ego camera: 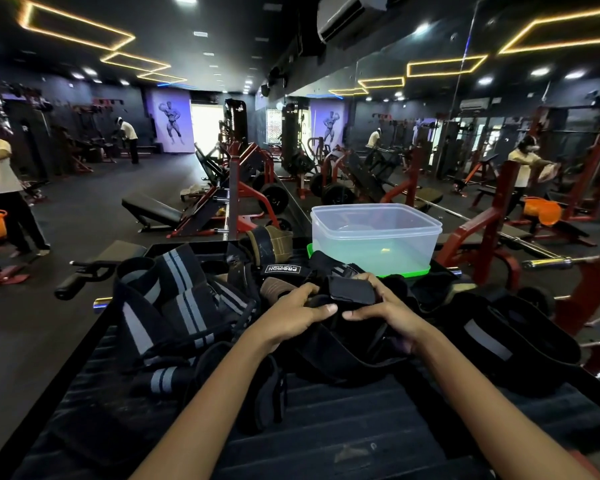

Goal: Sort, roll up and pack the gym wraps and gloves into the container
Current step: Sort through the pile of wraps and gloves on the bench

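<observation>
Both hands hold one black wrap (352,289) in the middle of a dark ribbed surface (343,427). My left hand (295,311) grips its near left part, thumb stretched toward the right. My right hand (383,308) curls its fingers over the wrap's folded padded end. A loose tail of the same black wrap (343,351) sags below the hands. Black wraps with grey stripes (174,306) lie heaped on the left. A brown and black glove (269,242) lies behind the pile. The clear plastic container (374,237) stands open at the back right on its green lid (406,271).
A wide black belt-like wrap (499,344) lies at the right. A label reading PROIRON (280,269) shows in the pile. Red gym machines, benches and a barbell (548,262) surround the surface. People stand at the far left and in the mirror at the right.
</observation>
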`<state>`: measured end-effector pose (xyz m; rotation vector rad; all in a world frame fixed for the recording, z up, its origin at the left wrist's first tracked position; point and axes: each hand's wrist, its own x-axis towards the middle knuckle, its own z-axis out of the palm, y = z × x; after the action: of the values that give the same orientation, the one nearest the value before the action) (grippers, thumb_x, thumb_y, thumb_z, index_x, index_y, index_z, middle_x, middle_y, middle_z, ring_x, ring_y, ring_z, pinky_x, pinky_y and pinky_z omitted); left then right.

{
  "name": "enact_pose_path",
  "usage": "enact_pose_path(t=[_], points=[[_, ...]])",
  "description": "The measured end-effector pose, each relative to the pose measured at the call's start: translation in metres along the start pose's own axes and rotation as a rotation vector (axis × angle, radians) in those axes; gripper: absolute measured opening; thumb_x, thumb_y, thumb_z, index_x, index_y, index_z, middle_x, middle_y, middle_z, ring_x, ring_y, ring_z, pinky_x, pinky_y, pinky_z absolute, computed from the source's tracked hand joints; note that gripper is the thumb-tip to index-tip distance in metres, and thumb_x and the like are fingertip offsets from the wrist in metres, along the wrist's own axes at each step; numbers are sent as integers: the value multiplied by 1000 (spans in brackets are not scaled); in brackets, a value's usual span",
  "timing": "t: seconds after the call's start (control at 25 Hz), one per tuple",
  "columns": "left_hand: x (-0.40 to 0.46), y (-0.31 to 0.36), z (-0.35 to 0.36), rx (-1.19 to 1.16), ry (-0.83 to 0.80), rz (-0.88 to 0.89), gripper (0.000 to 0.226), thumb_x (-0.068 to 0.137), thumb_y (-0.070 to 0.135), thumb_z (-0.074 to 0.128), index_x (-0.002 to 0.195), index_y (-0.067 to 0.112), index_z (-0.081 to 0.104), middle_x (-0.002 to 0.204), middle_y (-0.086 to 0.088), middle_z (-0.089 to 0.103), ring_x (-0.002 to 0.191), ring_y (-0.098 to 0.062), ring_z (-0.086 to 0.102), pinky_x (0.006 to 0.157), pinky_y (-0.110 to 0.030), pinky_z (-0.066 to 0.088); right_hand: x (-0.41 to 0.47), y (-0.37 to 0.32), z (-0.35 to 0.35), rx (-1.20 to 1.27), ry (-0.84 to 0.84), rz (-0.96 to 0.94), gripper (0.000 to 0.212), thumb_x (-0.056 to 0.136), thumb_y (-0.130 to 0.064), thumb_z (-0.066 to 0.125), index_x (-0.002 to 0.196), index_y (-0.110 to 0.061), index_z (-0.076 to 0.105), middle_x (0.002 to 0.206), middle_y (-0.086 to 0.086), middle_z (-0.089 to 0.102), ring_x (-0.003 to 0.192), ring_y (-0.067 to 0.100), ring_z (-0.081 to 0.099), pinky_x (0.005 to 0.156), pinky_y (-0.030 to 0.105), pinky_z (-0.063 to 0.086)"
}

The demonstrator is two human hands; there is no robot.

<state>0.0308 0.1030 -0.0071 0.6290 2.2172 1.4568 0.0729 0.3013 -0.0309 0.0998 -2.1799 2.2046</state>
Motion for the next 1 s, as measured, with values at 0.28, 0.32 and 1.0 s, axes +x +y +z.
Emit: enact_pose_path(t=[0.28,0.32,1.0], points=[[-1,5,4,170,229,79,5,95,17,52,96,13,55,83,-1,55,77,-19,52,62,-28,35,-3,-9,2,-180,-135,-75,65,61,-4,69,123,-20,60,121,4,66,120,22,56,93,21,44],[-1,5,5,196,259,84,5,94,11,48,94,11,54,79,-1,51,76,-21,49,61,-30,33,-6,-11,2,-122,-188,-70,69,62,-1,65,128,-18,57,123,4,65,119,22,56,84,16,48],[-11,12,-4,26,-59,77,30,95,17,55,122,28,61,131,1,53,113,-15,55,72,-22,45,3,7,-8,-246,5,-214,44,70,-10,82,112,-15,68,114,2,68,109,14,62,94,26,49]])
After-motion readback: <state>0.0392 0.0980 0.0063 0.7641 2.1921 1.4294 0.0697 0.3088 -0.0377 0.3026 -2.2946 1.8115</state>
